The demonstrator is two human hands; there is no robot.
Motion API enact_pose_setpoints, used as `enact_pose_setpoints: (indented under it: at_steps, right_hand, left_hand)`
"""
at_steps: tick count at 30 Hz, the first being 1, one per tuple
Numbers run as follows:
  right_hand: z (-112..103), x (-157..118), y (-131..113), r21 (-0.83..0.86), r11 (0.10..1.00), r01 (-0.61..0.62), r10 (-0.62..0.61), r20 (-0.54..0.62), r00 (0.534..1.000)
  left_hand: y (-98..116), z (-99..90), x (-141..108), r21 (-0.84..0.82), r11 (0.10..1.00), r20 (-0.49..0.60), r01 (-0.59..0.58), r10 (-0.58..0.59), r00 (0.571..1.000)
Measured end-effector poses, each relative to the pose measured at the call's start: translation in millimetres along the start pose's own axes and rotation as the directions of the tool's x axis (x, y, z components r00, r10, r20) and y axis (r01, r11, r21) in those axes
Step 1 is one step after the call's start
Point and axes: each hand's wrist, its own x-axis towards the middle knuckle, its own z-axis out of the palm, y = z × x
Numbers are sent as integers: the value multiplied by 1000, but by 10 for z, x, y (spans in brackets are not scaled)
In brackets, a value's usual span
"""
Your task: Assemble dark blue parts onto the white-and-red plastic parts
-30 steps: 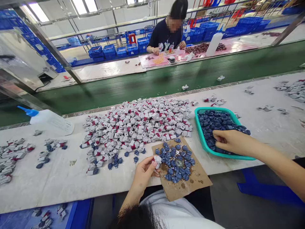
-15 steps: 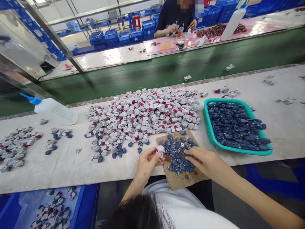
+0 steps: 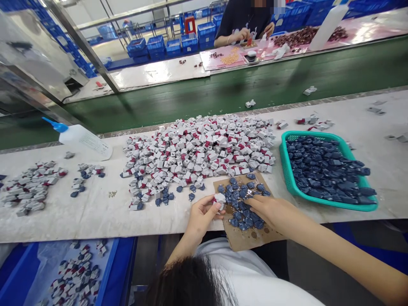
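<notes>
My left hand (image 3: pixel 204 214) pinches a small white plastic piece (image 3: pixel 220 199) between thumb and fingers, at the left edge of a brown cardboard sheet (image 3: pixel 245 243). On that sheet lie many small dark blue plastic pieces (image 3: pixel 247 221), with wet spots around them. My right hand (image 3: pixel 266 208) reaches in from the right, its closed fingertips down among the blue pieces. Whatever is between those fingertips is hidden. Behind both hands spreads a large heap of white and dark red plastic pieces (image 3: pixel 197 148).
A teal basket (image 3: pixel 285 170) full of dark blue parts stands to the right. At left are a white squeeze bottle (image 3: pixel 86 142) and a smaller heap of grey pieces (image 3: pixel 32 187). Below is a blue bin (image 3: pixel 108 272) with assembled pieces. Across the green strip (image 3: pixel 178 95), another person (image 3: pixel 242 25) works.
The whole view has shifted, so the scene sits a little further right. My right hand's fingers have moved slightly among the blue pieces. The left hand keeps its white piece.
</notes>
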Motion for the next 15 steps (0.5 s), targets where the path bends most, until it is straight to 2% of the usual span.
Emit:
enact_pose_setpoints:
  at_steps: [9,15]
  right_hand:
    - [-9,55,-152,-101,995,-21,23,22,999]
    - [28,11,-127,-46,999,-9,8,-16,1000]
  left_hand:
    - [15,22,-23,-13,1000,20,-18,18,1000]
    - [0,43,-72,-26,999,34,-30,31,999]
